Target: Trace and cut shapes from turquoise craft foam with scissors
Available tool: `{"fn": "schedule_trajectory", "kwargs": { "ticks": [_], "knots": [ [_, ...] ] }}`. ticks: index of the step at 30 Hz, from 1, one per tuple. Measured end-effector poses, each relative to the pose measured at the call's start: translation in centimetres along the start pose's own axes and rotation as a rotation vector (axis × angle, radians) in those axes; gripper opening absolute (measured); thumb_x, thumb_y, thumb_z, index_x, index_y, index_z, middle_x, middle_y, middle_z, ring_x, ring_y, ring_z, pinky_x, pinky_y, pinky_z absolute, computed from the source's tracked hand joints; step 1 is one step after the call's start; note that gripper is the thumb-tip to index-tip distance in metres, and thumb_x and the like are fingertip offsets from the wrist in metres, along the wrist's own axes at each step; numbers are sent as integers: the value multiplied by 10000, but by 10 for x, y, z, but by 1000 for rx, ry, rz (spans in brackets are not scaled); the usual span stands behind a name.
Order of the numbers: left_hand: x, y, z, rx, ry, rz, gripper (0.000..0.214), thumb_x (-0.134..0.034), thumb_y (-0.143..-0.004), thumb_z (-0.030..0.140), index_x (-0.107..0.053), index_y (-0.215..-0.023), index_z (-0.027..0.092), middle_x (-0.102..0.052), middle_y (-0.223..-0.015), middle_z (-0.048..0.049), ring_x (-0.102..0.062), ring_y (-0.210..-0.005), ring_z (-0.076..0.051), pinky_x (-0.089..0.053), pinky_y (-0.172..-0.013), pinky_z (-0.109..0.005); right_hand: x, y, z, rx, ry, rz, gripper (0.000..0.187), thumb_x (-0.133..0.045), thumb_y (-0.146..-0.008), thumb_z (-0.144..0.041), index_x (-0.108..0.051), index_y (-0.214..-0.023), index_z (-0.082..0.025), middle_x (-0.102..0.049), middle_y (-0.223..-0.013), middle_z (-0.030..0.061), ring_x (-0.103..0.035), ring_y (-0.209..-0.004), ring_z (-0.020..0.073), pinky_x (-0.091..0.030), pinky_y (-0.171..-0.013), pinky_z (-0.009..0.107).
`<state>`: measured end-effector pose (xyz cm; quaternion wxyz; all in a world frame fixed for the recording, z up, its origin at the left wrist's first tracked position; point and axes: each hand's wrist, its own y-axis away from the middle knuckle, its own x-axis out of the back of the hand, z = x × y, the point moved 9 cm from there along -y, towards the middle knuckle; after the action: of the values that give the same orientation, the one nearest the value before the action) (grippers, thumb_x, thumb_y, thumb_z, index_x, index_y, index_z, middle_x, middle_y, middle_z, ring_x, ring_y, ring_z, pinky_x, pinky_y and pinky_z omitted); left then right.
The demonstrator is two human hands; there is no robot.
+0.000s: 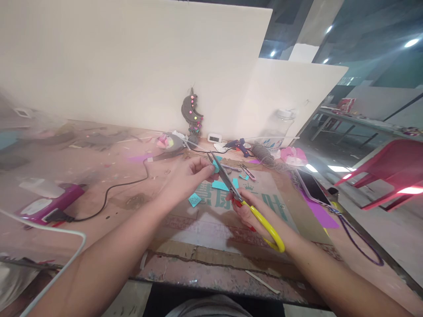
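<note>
Between the thumb and fingers of my left hand (200, 171) is a small piece of turquoise paper (216, 165). My right hand (248, 210) grips a pair of scissors (228, 179) with yellow and red handles. Their blades point up and away, right at the turquoise piece in my left hand. Below the hands, a turquoise strip (220, 184) lies on the printed cardboard (280, 185). A turquoise square (194, 200) with drawn lines rests left of it, and a small turquoise scrap (243, 177) is to the right.
Behind are a dark crescent moon ornament (191, 110), a glue gun (238, 146), a grey yarn roll (262, 153) and a clear bottle (279, 130). A phone (312, 186) lies right, on purple paper (322, 213). A purple power strip (53, 204) with cords is left; a red chair (390, 171) stands beyond.
</note>
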<state>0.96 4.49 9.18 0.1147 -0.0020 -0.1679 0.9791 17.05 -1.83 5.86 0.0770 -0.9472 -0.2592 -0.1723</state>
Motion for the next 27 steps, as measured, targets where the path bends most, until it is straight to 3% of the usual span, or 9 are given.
{"fn": "schedule_trajectory", "kwargs": {
  "ticks": [14, 21, 27],
  "knots": [
    [3, -1, 0, 25, -19, -2, 271, -717, -861, 432, -627, -809, 182, -750, -812, -20, -715, -783, -180, -533, -787, -334, -1, 0, 5, -60, -56, 7, 652, -532, -848, -782, -526, -1097, -180, -351, -671, -77, -279, -513, 86, -231, -468, 243],
    [-6, -1, -2, 39, -59, -99, 319, -674, -890, 477, -689, -840, 162, -756, -862, -65, -699, -812, -193, -547, -830, -361, 2, 0, 7, -52, -82, 62, 636, -549, -846, -772, -524, -1087, -183, -348, -639, -88, -295, -495, 83, -238, -462, 240],
    [-2, 0, 1, 8, -62, -46, 287, -690, -882, 453, -665, -810, 176, -755, -856, -54, -688, -808, -188, -539, -813, -348, 2, 0, 9, -59, -88, 62, 588, -552, -867, -736, -529, -1085, -191, -345, -606, -93, -304, -486, 91, -244, -458, 239]
  ]
}}
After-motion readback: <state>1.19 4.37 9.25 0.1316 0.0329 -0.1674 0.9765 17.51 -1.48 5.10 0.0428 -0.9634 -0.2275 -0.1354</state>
